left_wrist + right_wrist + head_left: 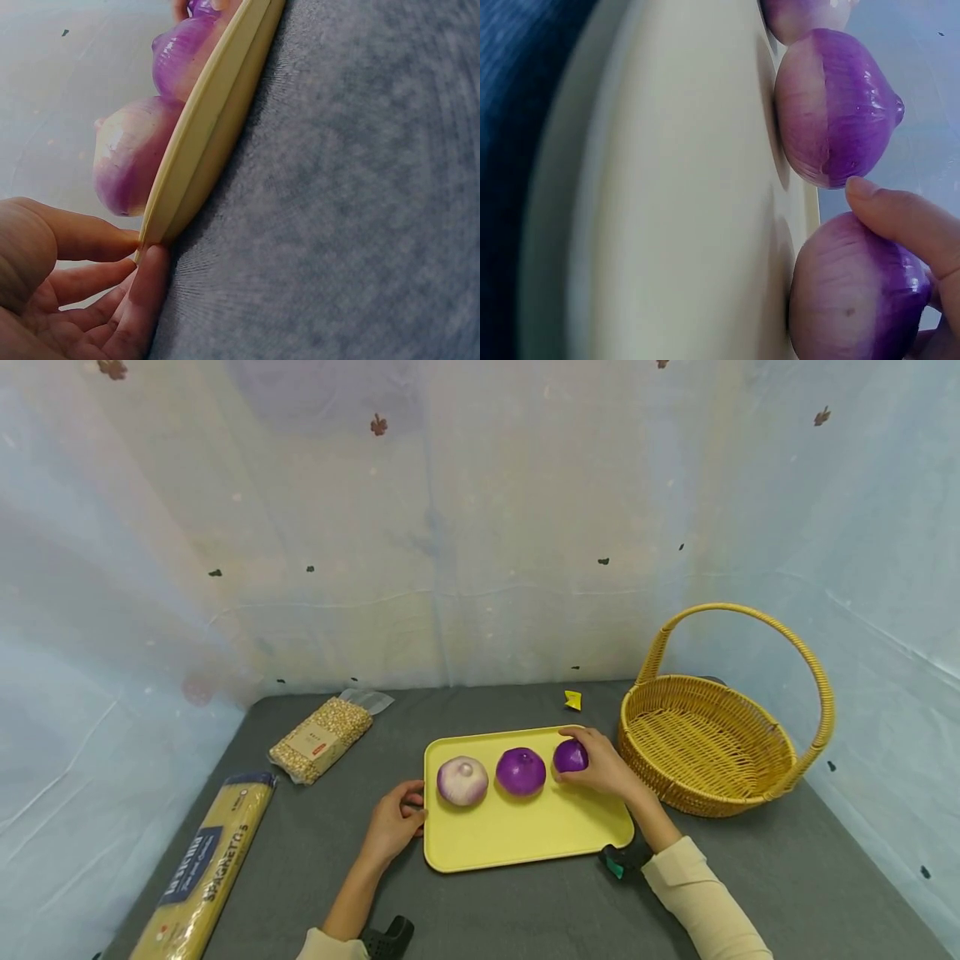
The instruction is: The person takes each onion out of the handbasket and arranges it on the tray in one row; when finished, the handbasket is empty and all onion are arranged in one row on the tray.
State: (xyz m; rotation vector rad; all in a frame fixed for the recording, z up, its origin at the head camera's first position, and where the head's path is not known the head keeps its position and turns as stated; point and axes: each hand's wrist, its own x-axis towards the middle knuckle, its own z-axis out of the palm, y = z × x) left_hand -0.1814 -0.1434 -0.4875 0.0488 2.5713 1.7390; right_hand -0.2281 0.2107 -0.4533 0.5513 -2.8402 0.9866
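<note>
A yellow tray (pixel 525 843) lies on the dark table with three onions in a row on it. My left hand (pixel 393 821) pinches the tray's left rim between thumb and fingers, as the left wrist view shows. Nearest to it sits a white and purple onion (pixel 462 781). The middle onion (pixel 521 772) is deep purple, and nothing holds it. My right hand (pixel 602 766) grips the right-hand purple onion (pixel 572 756) from its right side. In the right wrist view this onion (pixel 847 300) sits at the tray's surface, under the thumb (pixel 900 217).
A wicker basket (pixel 705 802) with a tall handle stands right of the tray. A bag of pale kernels (pixel 321 739) and a spaghetti pack (pixel 206 868) lie at the left. A small yellow wrapper (pixel 573 700) lies behind the tray. Pale sheeting (pixel 480 527) hangs behind the table.
</note>
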